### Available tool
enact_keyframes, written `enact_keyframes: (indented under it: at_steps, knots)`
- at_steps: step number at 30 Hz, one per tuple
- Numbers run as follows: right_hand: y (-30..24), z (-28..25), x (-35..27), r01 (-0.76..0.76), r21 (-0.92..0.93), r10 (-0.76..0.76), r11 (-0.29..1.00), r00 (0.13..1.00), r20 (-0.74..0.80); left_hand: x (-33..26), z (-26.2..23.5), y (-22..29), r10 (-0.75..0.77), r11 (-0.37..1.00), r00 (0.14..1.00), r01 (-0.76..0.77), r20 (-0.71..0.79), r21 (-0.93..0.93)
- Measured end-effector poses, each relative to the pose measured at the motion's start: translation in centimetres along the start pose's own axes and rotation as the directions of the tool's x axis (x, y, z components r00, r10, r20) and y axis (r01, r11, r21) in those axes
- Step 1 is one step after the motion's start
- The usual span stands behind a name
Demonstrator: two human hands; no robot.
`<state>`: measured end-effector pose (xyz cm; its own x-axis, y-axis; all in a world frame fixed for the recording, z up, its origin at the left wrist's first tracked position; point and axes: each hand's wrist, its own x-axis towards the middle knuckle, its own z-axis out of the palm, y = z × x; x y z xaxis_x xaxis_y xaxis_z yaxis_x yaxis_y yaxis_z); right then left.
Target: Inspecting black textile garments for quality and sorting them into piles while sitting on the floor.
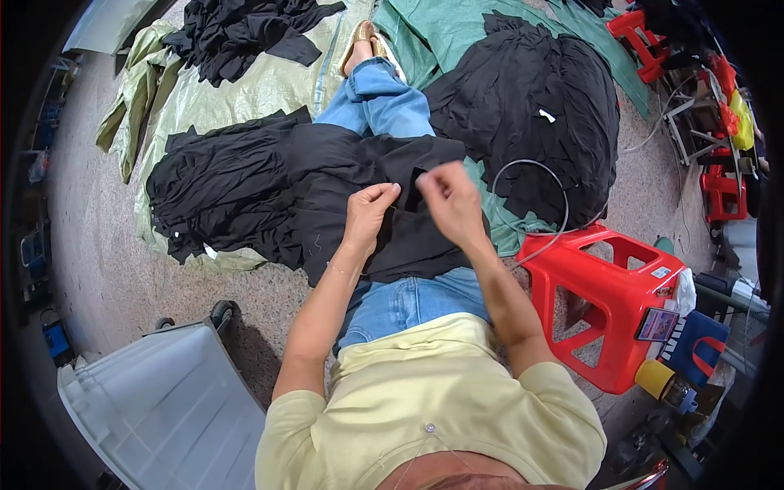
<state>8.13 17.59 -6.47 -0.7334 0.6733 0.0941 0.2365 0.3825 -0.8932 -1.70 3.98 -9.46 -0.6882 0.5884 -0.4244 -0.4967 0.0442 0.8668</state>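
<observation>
Black fabric [327,192] lies spread across my lap, over my blue jeans. My left hand [367,216] is closed in a pinch just above it, thumb against forefinger; what the fingertips hold, if anything, is too small to make out. Close beside it, my right hand [453,204] is raised over the cloth with its fingers curled in and slightly blurred. A small dark edge of cloth shows at its fingertips, but whether they grip it is unclear. A short pale thread [318,242] rests on the fabric near my left wrist.
Bunched black garments [216,184] lie to the left, and a large black heap [539,106] to the right with a grey hoop [565,196] against it. A red plastic stool [604,278] stands at my right, a grey bin [171,408] at lower left.
</observation>
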Motion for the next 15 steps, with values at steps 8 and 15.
enact_keyframes:
  at_steps: [8,15]
  knots:
    - [-2.2,-0.9,-4.5,0.142,-0.012,-0.13,0.99,0.937,0.325,-1.0,0.8,0.2,0.223,0.969,0.973,-0.214,-0.059,0.125]
    - [-3.0,-0.9,-5.8,0.245,-0.143,-0.232,0.959,0.967,0.101,-2.5,0.4,0.7,0.233,0.873,0.965,-0.262,0.121,0.412]
